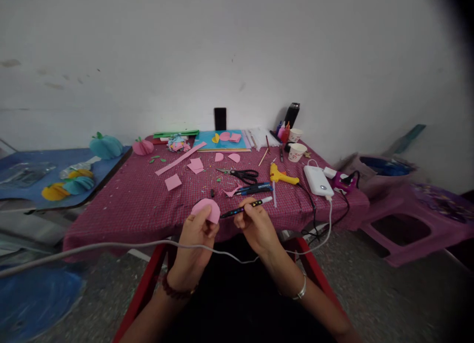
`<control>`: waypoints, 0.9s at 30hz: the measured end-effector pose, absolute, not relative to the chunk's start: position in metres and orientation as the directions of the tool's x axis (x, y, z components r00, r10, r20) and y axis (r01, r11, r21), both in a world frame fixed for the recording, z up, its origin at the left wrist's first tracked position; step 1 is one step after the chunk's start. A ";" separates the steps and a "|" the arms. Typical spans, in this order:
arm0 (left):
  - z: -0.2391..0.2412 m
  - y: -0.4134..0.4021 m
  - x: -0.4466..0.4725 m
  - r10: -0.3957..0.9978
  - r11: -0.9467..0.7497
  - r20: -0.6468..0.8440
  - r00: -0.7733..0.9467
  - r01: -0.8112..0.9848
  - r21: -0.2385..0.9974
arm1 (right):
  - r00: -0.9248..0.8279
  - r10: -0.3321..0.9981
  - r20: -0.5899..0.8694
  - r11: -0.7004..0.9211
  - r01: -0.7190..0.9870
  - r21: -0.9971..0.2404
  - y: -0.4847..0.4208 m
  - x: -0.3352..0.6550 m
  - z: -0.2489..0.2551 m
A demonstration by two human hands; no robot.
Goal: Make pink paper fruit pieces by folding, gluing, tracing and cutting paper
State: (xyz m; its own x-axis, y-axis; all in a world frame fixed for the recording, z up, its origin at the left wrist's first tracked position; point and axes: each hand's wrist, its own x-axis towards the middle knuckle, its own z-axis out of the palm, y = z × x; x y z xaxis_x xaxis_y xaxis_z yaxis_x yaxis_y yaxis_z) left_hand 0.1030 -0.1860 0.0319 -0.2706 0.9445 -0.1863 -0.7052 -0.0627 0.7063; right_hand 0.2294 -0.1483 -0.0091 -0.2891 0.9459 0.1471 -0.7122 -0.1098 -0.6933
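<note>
Between the thumb and fingers of my left hand (200, 234) is a rounded pink paper piece (210, 208), held up over the table's front edge. My right hand (255, 224) grips a dark patterned pen (237, 211) with a white end, its dark tip pointing left, close to the paper's right edge. Just beyond my hands lie a blue utility knife (255, 188), black-handled scissors (244, 175) and a pink paper scrap (231, 191). Pink paper squares (173, 182) and pink half-round pieces (234, 157) are spread farther back on the checked cloth.
A yellow glue gun (283, 175), white power bank (317, 180) and paper cups (296, 152) stand at the right. A white cable (166, 242) crosses low in front of me. Folded paper pumpkins (106, 145) sit left. A pink stool (414, 224) stands right.
</note>
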 end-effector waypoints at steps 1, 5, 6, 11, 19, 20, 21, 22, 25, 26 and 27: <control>0.031 -0.186 0.103 0.943 -0.067 -0.188 -0.274 -0.712 0.699 | -0.307 0.941 0.142 -0.124 -0.703 -0.700 -0.148 0.229 -0.010; 0.027 -0.185 0.103 0.947 -0.070 -0.179 -0.265 -0.718 0.693 | -0.313 0.935 0.164 -0.132 -0.741 -0.658 -0.148 0.226 -0.012; 0.026 -0.185 0.103 0.949 -0.067 -0.177 -0.261 -0.716 0.695 | -0.305 0.937 0.169 -0.129 -0.754 -0.644 -0.148 0.226 -0.013; 0.023 -0.184 0.106 0.948 -0.073 -0.178 -0.265 -0.723 0.687 | -0.309 0.940 0.147 -0.144 -0.748 -0.648 -0.146 0.225 -0.014; 0.029 -0.187 0.107 0.937 -0.089 -0.193 -0.290 -0.735 0.672 | -0.259 0.951 0.169 -0.088 -0.752 -0.653 -0.142 0.229 -0.009; 0.031 -0.187 0.107 0.938 -0.086 -0.194 -0.288 -0.734 0.673 | -0.258 0.952 0.163 -0.090 -0.747 -0.658 -0.142 0.229 -0.009; 0.032 -0.188 0.107 0.938 -0.083 -0.195 -0.287 -0.733 0.675 | -0.263 0.951 0.160 -0.094 -0.743 -0.662 -0.142 0.229 -0.010; 0.033 -0.188 0.107 0.938 -0.081 -0.197 -0.286 -0.732 0.677 | -0.271 0.949 0.160 -0.099 -0.740 -0.666 -0.142 0.229 -0.010; 0.035 -0.188 0.108 0.937 -0.076 -0.200 -0.285 -0.727 0.682 | -0.293 0.941 0.170 -0.107 -0.733 -0.671 -0.143 0.229 -0.011; 0.036 -0.188 0.108 0.937 -0.077 -0.200 -0.287 -0.726 0.683 | -0.288 0.942 0.171 -0.103 -0.735 -0.670 -0.143 0.229 -0.011; 0.036 -0.188 0.108 0.936 -0.078 -0.201 -0.290 -0.725 0.684 | -0.278 0.945 0.171 -0.096 -0.737 -0.669 -0.143 0.229 -0.010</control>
State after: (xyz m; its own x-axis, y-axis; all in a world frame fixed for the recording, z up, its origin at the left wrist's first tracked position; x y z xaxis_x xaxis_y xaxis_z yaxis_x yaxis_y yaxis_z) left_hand 0.1076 -0.1884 0.0357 -0.2903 0.9356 -0.2011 -0.7252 -0.0779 0.6841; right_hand 0.2290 -0.1429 -0.0104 -0.2783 0.9451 0.1713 -0.7369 -0.0957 -0.6692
